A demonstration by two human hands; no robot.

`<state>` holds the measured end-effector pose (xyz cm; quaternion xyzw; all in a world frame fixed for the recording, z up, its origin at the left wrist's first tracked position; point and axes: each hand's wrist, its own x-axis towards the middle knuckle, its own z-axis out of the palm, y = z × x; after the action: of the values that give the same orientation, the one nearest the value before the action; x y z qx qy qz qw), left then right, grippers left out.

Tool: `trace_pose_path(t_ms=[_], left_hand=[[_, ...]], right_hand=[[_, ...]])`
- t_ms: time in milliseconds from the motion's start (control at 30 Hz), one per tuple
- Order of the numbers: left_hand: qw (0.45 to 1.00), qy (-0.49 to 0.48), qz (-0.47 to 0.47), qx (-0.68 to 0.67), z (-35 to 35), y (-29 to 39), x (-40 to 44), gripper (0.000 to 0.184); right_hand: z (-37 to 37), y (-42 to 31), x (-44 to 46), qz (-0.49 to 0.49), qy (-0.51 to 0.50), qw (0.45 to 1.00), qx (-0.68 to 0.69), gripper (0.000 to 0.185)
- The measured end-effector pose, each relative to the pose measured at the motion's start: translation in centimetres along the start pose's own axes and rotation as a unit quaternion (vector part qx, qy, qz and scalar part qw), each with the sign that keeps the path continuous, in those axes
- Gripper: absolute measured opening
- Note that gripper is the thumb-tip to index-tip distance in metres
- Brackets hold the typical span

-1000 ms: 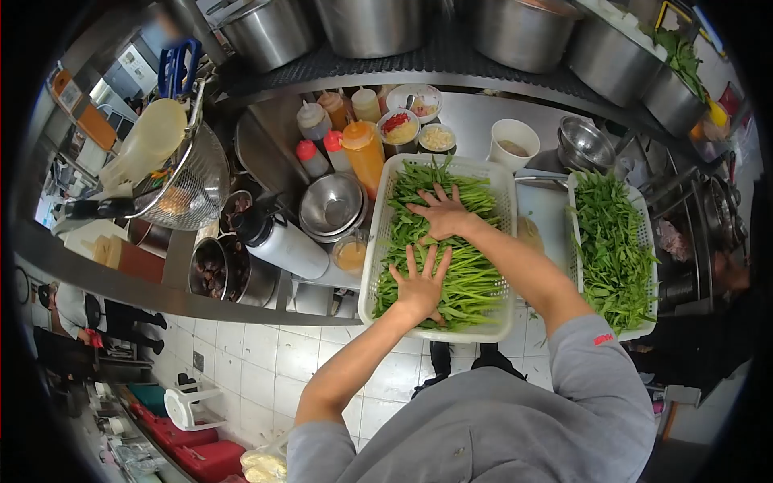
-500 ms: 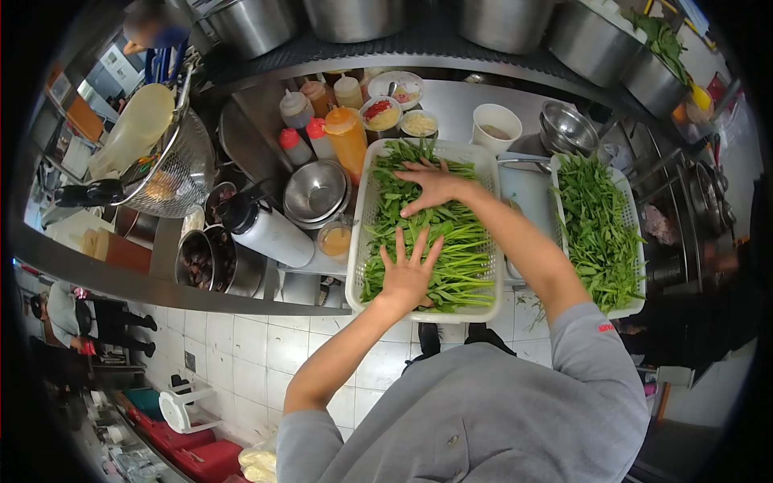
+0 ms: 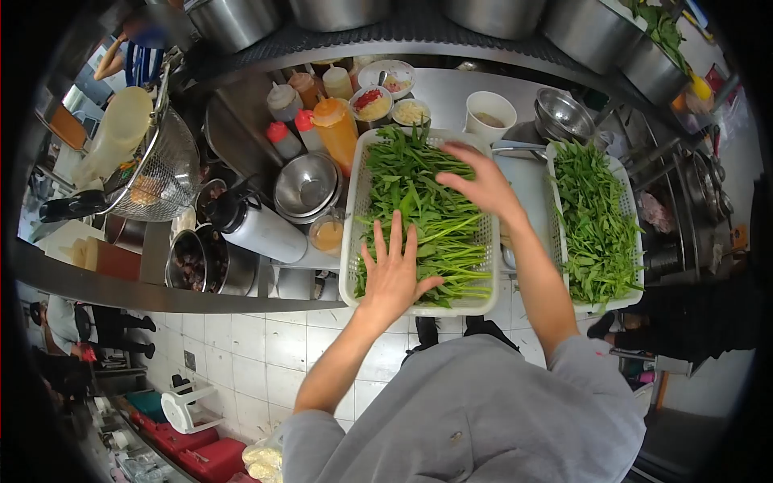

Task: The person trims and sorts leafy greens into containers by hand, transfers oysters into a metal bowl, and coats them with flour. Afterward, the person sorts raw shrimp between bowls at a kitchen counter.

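Observation:
My left hand point(image 3: 393, 270) lies palm down with spread fingers on the leafy greens point(image 3: 403, 177), over the lower left of the white basket point(image 3: 348, 274). My right hand point(image 3: 481, 181) is over the basket's upper right side, its fingers apart and slightly blurred, holding nothing. Leaves fill the basket's left and top, and pale green stems point right. A second white basket point(image 3: 553, 211) with cut greens point(image 3: 597, 225) stands to the right, beyond a pale board point(image 3: 523, 189).
Left of the basket are metal bowls point(image 3: 307, 185), an orange sauce bottle point(image 3: 336, 133), a white flask point(image 3: 262, 229) and a wire strainer point(image 3: 165, 173). A white tub point(image 3: 489, 115) stands behind. Pots line the shelf point(image 3: 386, 50) above. Other people are at the far left and right.
My right hand has lifted off the leaves and moved right, toward the basket's edge. My left hand stays spread on the greens. The whole view has shifted a little.

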<state>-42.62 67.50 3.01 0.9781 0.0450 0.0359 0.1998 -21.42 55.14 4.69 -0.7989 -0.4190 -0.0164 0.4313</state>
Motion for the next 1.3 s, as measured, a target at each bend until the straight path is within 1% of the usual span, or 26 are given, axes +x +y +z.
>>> trace_pose_path(t_ms=[67,100,200,233,300,333,367,400,433,467,533,600,633,667,733,800,867,900,933,1000,1067,1133,1167,1200,1233,1300], left_hand=[[0.999,-0.002,-0.025,-0.046,0.3,0.1,-1.2,0.089],[0.998,-0.001,-0.020,-0.059,0.1,0.6,-1.9,0.078],[0.994,0.025,0.045,-0.098,0.6,1.6,-3.7,0.067],[0.992,0.035,0.038,-0.114,-0.6,2.6,-4.3,0.053],[0.975,0.067,0.070,-0.199,-0.7,1.9,-5.7,0.046],[0.963,0.080,0.088,-0.241,-0.9,1.7,-6.5,0.042],[0.943,0.120,0.065,-0.303,-1.6,2.0,-7.4,0.031],[0.937,0.115,0.036,-0.327,-1.8,1.8,-8.3,0.029],[0.930,0.109,0.007,-0.351,-1.9,1.5,-9.5,0.027],[0.921,0.105,-0.021,-0.374,-2.0,1.3,-10.7,0.025],[0.907,0.097,-0.080,-0.403,-2.0,0.6,-13.0,0.022],[0.889,0.090,-0.149,-0.423,-1.1,0.1,-15.4,0.020],[0.880,0.085,-0.187,-0.427,-0.2,-0.2,-16.5,0.020],[0.870,0.080,-0.224,-0.432,0.3,-0.4,-17.5,0.020],[0.867,0.083,-0.282,-0.402,0.9,-0.1,-19.3,0.023],[0.868,0.111,-0.316,-0.367,5.3,-0.9,-22.3,0.025],[0.870,0.095,-0.366,-0.318,10.7,-2.0,-26.4,0.027],[0.851,0.088,-0.399,-0.331,13.0,-2.2,-28.4,0.027],[0.830,0.080,-0.431,-0.345,15.9,-2.4,-30.7,0.026],[0.798,0.095,-0.471,-0.363,26.6,-3.7,-37.6,0.026],[0.612,0.132,-0.583,-0.518,32.1,-1.5,-41.6,0.029],[0.598,-0.019,-0.666,-0.445,30.8,2.2,-43.1,0.035],[0.692,-0.072,-0.606,-0.385,38.7,2.9,-47.5,0.036],[0.775,-0.111,-0.541,-0.308,37.6,4.3,-47.0,0.038],[0.712,-0.100,-0.600,-0.350,39.7,5.2,-48.6,0.038],[0.655,-0.087,-0.647,-0.382,40.0,5.1,-47.3,0.037]], right_hand=[[0.1,-2.1,-3.2,0.026,0.100,0.993,0.050,0.037],[0.1,-2.6,-4.7,0.040,0.116,0.990,0.067,0.029],[0.4,-2.2,-9.4,0.050,0.150,0.986,0.053,0.011],[0.3,-1.8,-10.4,0.056,0.158,0.983,0.079,0.011],[0.1,-1.2,-11.0,0.069,0.173,0.974,0.127,0.010],[0.1,-3.0,-9.6,0.056,0.180,0.974,0.123,0.009],[-0.1,-5.2,-7.7,0.044,0.189,0.974,0.117,0.009],[-0.2,-7.3,-5.7,0.031,0.198,0.973,0.111,0.008],[0.1,-8.2,-4.2,-0.045,0.158,0.983,0.083,0.008],[1.0,-9.2,-2.7,-0.062,0.107,0.986,0.109,0.007],[3.9,-9.7,0.5,-0.152,0.025,0.980,0.122,0.007],[7.8,-10.0,4.1,-0.168,-0.056,0.979,0.102,0.011],[10.5,-8.6,6.0,-0.207,-0.092,0.973,0.048,0.016],[12.9,-7.4,7.6,-0.207,-0.150,0.967,-0.012,0.022],[17.0,-5.1,9.7,-0.227,-0.253,0.933,-0.117,0.034],[20.0,-2.9,11.3,-0.269,-0.341,0.877,-0.207,0.042],[21.8,-2.5,12.8,-0.244,-0.413,0.842,-0.246,0.045],[22.3,-2.5,13.1,-0.229,-0.449,0.822,-0.266,0.047],[22.3,-3.0,13.3,-0.214,-0.449,0.823,-0.275,0.043],[21.9,-4.3,13.1,-0.180,-0.448,0.826,-0.291,0.035],[21.3,-5.2,13.7,-0.170,-0.465,0.819,-0.291,0.025],[20.8,-5.7,14.0,-0.174,-0.459,0.826,-0.278,0.018],[20.3,-5.7,13.9,-0.183,-0.443,0.837,-0.266,0.016],[19.9,-5.6,13.9,-0.192,-0.426,0.847,-0.254,0.016],[19.5,-5.6,14.0,-0.186,-0.416,0.859,-0.232,0.016],[19.3,-5.3,14.0,-0.172,-0.398,0.882,-0.185,0.015]])
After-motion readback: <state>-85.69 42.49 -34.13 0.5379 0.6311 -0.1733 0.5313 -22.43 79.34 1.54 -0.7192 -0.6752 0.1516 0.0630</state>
